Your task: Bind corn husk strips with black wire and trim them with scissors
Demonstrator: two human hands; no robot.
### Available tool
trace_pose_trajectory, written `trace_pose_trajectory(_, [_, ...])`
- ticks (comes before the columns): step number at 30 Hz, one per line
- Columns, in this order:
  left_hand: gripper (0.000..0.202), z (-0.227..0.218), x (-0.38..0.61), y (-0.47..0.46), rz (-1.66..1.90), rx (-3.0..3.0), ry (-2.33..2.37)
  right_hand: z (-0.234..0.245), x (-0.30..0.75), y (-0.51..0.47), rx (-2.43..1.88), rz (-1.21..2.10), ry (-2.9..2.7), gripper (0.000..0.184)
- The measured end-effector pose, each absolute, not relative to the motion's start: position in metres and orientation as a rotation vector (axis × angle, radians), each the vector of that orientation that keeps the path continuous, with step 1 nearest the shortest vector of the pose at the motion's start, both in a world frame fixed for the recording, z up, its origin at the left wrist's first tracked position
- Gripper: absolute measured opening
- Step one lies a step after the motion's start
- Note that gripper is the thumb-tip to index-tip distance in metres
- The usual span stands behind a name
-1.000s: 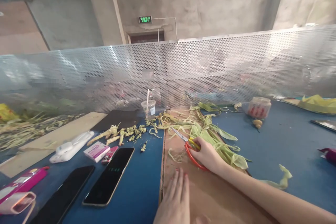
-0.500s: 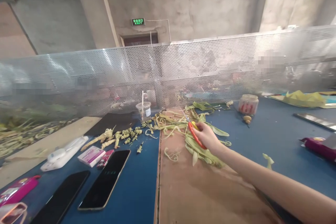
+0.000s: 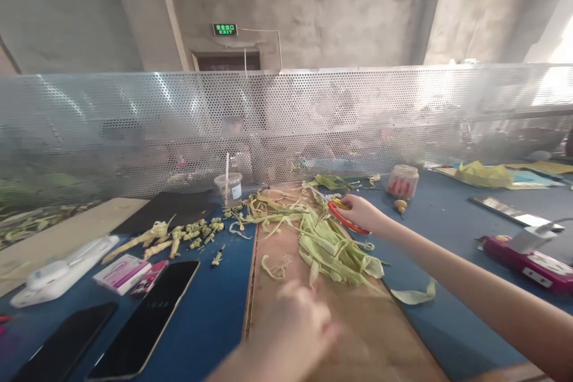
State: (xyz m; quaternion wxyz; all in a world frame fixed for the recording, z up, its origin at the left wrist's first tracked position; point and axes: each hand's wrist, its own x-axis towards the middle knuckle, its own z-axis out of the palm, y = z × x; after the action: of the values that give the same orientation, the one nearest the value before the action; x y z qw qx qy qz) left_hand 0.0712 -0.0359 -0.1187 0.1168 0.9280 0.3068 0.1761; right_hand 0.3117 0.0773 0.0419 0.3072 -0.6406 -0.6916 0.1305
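Scissors [image 3: 332, 208], one pair, blades [image 3: 319, 193] unclear, occupy right hand [image 3: 362, 213].

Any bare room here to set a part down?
Free: blue table between jar, shiny slab and right forearm; blue strip between phone and brown board; board's near part, right of the blurred left hand.

Crowded: board's far half, under leaf strips, with scissors in the right hand there; also left, with small boxes and white device.

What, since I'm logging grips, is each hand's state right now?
Left hand: over the brown board, too blurred to tell open or closed; no held object visible.
Right hand: closed on the red-and-yellow-handled scissors.
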Motion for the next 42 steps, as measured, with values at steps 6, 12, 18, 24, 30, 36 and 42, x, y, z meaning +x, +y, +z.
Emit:
trace_pose_trajectory(6, [0.030,0.005,0.084,0.075,0.699,2.818,1.149,0.025,0.325,0.095,-1.790,0.190,-1.996,0.026])
trace_pose_trajectory(12, [0.011,-0.001,0.109,0.094,0.765,2.862,0.890,0.027,0.359,0.094,-1.905,0.100,-1.996,0.030])
trace_pose_trajectory(18, [0.015,0.027,0.094,0.090,1.241,2.593,1.038,0.028,0.400,0.091,-2.151,-0.035,-1.825,0.046])
trace_pose_trajectory(24, [0.023,0.071,0.060,0.086,1.740,2.299,1.208,0.003,0.406,0.095,-2.358,-0.014,-1.849,0.034])
trace_pose_trajectory(30, [0.019,0.045,0.053,0.061,0.955,2.893,0.824,0.004,0.403,0.088,-2.357,0.060,-1.989,0.024])
trace_pose_trajectory(36, [0.036,0.015,0.058,0.067,0.531,3.031,0.984,0.011,0.385,0.079,-2.196,-0.097,-2.003,0.027])
trace_pose_trajectory(42, [0.044,0.005,0.042,0.075,0.596,2.912,1.179,0.003,0.367,0.088,-2.058,0.033,-2.077,0.022])
